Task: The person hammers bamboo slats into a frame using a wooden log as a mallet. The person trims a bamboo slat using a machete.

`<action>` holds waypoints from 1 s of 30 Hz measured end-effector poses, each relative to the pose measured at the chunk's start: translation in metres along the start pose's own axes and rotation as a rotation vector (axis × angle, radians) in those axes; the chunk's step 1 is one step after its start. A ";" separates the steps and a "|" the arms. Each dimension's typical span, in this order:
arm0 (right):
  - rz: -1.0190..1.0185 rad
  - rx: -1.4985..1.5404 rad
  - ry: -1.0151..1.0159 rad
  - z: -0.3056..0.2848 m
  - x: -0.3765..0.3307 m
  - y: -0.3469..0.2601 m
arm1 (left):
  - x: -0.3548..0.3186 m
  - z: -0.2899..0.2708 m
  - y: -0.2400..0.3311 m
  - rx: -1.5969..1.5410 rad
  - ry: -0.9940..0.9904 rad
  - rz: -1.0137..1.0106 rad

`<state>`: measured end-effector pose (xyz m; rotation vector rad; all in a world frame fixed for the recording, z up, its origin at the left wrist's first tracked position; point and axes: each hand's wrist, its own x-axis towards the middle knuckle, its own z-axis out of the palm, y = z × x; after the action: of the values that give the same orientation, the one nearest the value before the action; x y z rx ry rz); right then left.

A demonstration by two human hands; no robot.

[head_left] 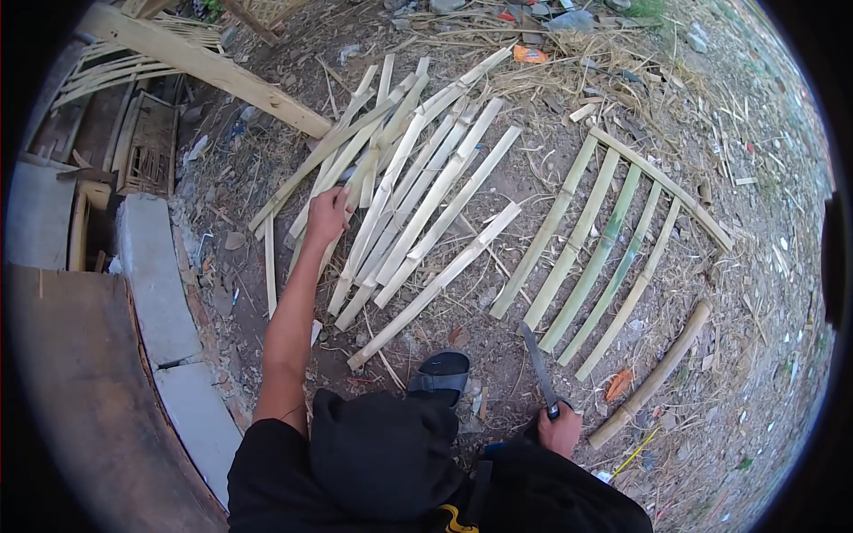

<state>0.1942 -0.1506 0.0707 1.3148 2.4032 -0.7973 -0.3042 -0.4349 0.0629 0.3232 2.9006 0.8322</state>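
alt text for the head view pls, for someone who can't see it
Seen from above, a person's left hand grips one strip in a pile of pale split bamboo strips on bare ground, while the right hand holds a long knife pointing away. Greener bamboo slats lie in a row to the right.

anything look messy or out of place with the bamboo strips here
The pale strips by the left hand lie in a loose, crossing fan, some overlapping. The greener strips to the right lie neatly side by side, with one strip laid across their far ends. The right hand holds a knife. Nothing looks broken.
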 end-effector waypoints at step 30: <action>-0.201 0.577 0.257 -0.118 0.052 -0.072 | -0.128 0.005 0.242 0.320 -0.372 0.959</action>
<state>0.1071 -0.0762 0.1639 1.4528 2.6446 -1.5533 -0.1369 -0.2624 0.1935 1.7527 2.4108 0.2861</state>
